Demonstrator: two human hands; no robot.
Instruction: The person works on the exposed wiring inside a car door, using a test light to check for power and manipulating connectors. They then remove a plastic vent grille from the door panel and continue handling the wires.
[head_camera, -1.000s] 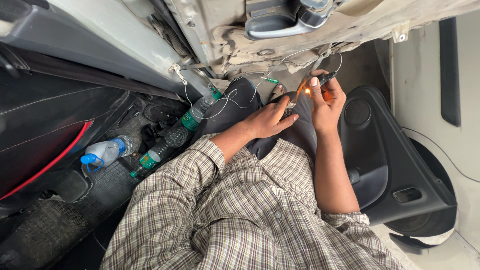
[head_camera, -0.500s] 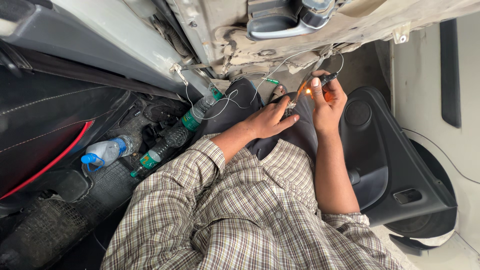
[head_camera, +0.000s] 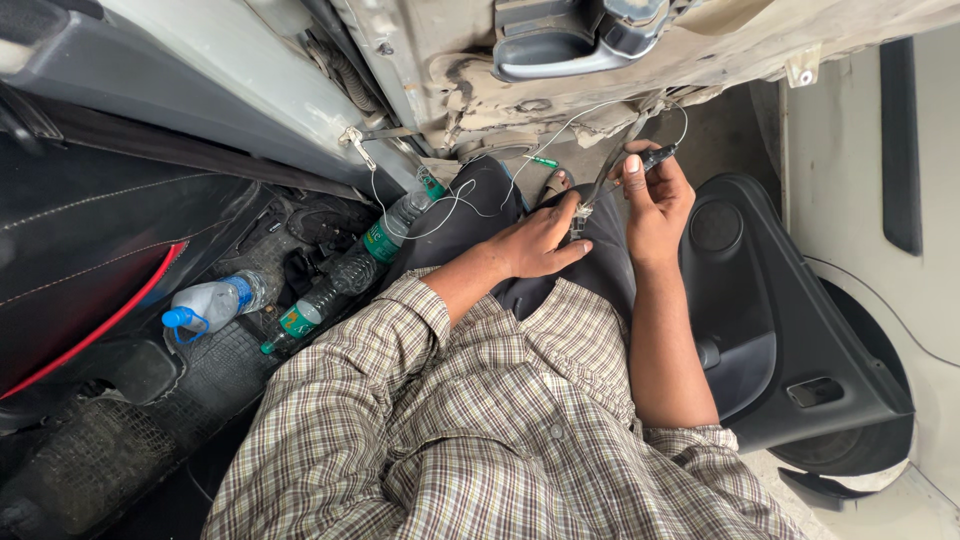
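Since a moment before, the right hand (head_camera: 655, 200) had turned its small dark tool (head_camera: 658, 156) slightly while the left hand (head_camera: 540, 240) pinched the thin white wire (head_camera: 470, 190) over the lap.

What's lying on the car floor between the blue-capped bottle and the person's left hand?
In the head view, two green-labelled bottles lie between the blue-capped bottle and the left hand, with thin white wires looping over them.

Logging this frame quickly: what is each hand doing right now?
Left hand: closed, pinching a small connector on the white wire.
Right hand: closed, holding a dark tool.
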